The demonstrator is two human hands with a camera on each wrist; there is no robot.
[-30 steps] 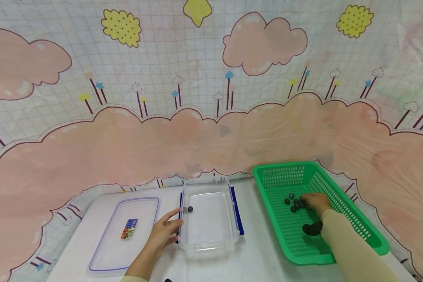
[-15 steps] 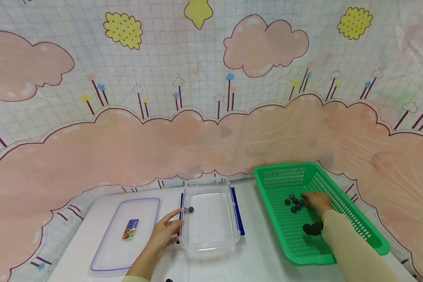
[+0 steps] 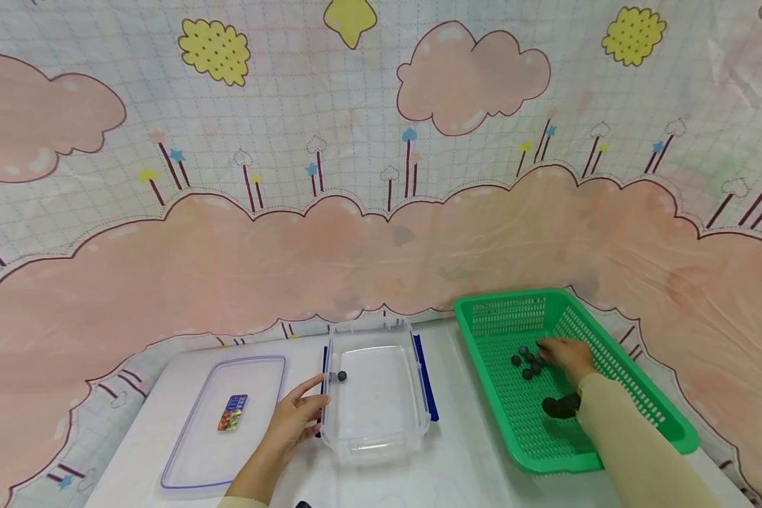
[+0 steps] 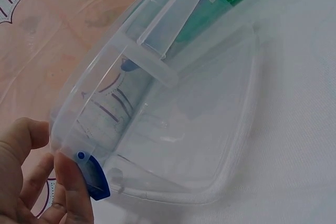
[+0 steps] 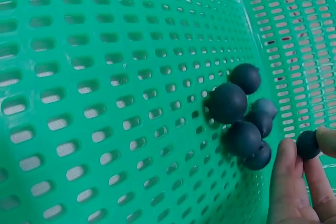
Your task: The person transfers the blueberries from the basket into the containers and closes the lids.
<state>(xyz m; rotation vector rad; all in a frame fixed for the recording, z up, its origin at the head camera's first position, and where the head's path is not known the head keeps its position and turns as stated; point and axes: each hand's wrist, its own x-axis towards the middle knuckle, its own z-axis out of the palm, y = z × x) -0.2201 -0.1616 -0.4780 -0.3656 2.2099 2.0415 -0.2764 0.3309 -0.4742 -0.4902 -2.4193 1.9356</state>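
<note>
The right hand (image 3: pixel 568 360) pinches a dark berry (image 5: pixel 308 144) between thumb and fingertips, inside the green basket (image 3: pixel 536 463). The left hand (image 3: pixel 292 416) lies with fingers loosely spread against the left side of the clear box (image 3: pixel 381 402), by a blue latch (image 4: pixel 94 177). The berry looks light, round and easily bruised, so a gentle hold across its middle should suit; squeezed off-centre, it could slip and roll. The box seems light, stiff plastic, probably best steadied at its wall. Beside the right hand, six loose berries (image 5: pixel 227 103) cluster on the basket floor; a single berry (image 3: pixel 342 376) sits in the box. Farther left, the lid (image 3: pixel 197 451) lies flat on the desk (image 3: pixel 457 451).
</note>
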